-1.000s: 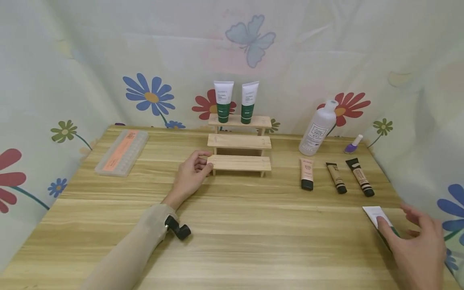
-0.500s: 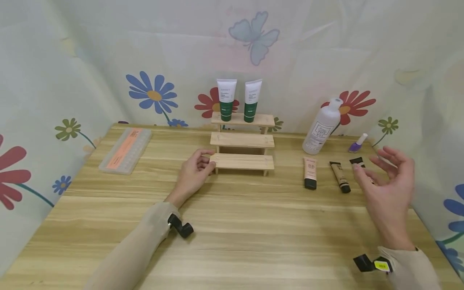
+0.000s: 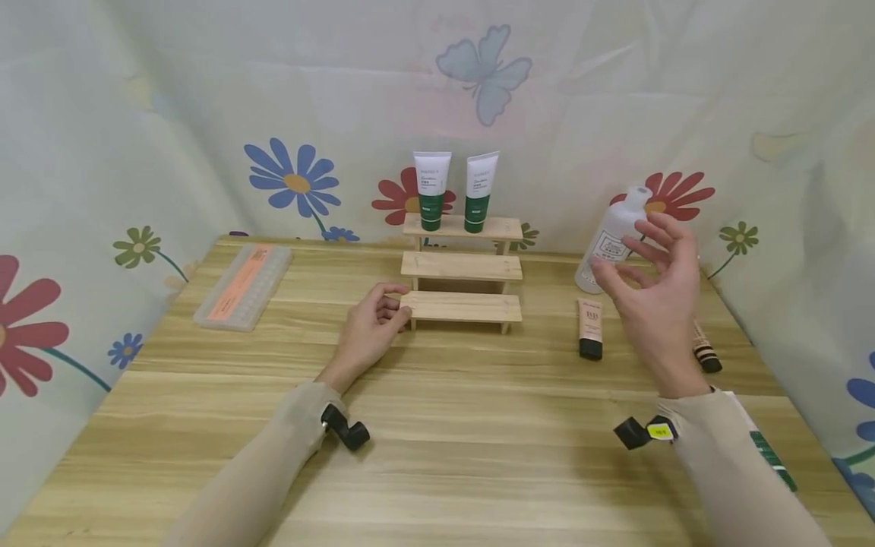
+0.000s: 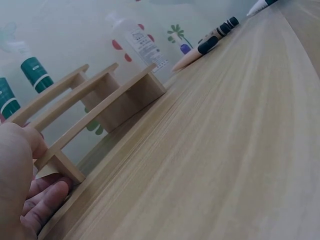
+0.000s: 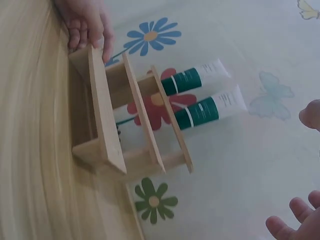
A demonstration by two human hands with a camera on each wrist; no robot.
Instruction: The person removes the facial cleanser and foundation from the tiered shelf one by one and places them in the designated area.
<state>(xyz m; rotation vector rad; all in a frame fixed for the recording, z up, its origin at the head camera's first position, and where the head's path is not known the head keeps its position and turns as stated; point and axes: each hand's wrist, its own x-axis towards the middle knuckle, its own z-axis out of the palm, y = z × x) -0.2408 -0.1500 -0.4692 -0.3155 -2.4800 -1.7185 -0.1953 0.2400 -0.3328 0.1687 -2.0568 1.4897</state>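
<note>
Head view: one pale wooden stand (image 3: 461, 307), three plank tiers, upright towards the rear of the table (image 3: 478, 448); two green-and-white tubes (image 3: 432, 191) stand cap-down on its top tier. Left hand (image 3: 369, 328) pinches the left end of the lowest tier. Right hand (image 3: 659, 300) is raised, overlapping one white bottle (image 3: 601, 254) in sight line, fingers spread and loosely bent. Also counted: one BB tube (image 3: 591, 323), one banded tube (image 3: 706, 349) partly hidden, one clear case (image 3: 242, 289) with orange label, and a third green-and-white tube (image 3: 769, 456), partly covered by the right sleeve (image 3: 738, 463). Left wrist view: one purple polish bottle (image 4: 185, 49), hidden in the head view. Right wrist view: the hollow beneath the lowest plank, unseen from above.
</note>
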